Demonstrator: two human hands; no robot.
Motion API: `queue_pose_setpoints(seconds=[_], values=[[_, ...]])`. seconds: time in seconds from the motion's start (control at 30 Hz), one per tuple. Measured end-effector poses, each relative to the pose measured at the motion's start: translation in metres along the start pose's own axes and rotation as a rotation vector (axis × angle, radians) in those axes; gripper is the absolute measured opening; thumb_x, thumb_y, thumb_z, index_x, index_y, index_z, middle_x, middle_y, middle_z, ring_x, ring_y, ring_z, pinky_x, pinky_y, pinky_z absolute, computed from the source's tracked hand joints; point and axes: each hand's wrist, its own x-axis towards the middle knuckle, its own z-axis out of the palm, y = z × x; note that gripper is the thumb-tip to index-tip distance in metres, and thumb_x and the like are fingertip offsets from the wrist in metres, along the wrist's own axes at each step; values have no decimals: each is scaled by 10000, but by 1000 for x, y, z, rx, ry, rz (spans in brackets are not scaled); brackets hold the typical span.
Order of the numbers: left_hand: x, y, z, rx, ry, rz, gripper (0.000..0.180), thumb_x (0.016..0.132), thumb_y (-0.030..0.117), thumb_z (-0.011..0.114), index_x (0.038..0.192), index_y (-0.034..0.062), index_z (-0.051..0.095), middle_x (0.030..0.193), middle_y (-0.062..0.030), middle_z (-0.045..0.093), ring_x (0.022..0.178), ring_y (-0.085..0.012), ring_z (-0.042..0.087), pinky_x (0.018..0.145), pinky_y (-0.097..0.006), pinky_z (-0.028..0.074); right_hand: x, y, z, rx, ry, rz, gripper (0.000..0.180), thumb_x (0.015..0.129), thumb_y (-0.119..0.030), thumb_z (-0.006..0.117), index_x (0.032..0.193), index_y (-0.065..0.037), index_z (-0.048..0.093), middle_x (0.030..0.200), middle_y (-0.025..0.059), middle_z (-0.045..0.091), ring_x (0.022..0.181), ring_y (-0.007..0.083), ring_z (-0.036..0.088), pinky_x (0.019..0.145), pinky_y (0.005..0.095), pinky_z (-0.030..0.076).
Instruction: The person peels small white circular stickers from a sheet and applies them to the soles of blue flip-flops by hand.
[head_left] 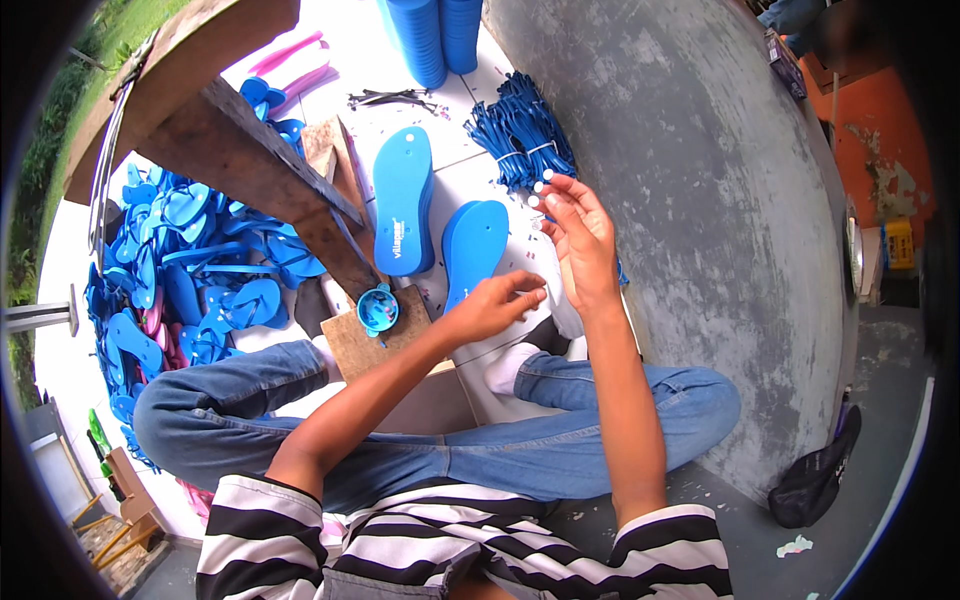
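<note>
My right hand (580, 240) is raised, pinching what looks like a flip-flop strap; its three small white round ends (538, 187) show at the fingertips. Most of that strap is hidden behind the hand. My left hand (500, 305) hovers over the near end of a blue sole stack (474, 245), fingers loosely bent and apart, with nothing visible in them. Beside it on the left stands another stack of blue soles (403, 200) with a small hole near the toe. A tied bundle of blue straps (520, 130) lies just beyond my right hand.
A wooden post structure (240, 160) leans in from the left, above a heap of blue flip-flops (185, 270). A small blue cup (378, 310) sits on a wooden board (345, 345). A grey wall (690, 200) rises on the right. Tall blue stacks (430, 40) stand at the back.
</note>
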Motion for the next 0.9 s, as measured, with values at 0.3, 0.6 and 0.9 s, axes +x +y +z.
queue_pose_setpoints(seconds=[0.3,0.6,0.9], values=[[15,-19,-34,949,599,452,275,853,115,678,1106,50,596,1214,-165,562,1134,-369,522,938,-444,457,58,98,-37,-377,15,192,177,913,-165,673,999,-11,678,822,27,681,723,84,603,615,228,462],[44,-63,-37,1166,624,325,788,794,367,734,1405,-17,416,1487,-248,360,1372,-407,339,1102,-497,316,78,140,-47,-611,24,249,193,916,-189,681,950,-1,713,792,18,669,691,68,559,624,222,434],[42,-68,-31,1080,694,163,891,709,427,767,1400,-17,421,1424,-257,386,1275,-407,389,1035,-521,343,81,142,-40,-639,-64,223,218,915,-201,681,945,12,713,777,19,663,665,74,557,612,225,443]])
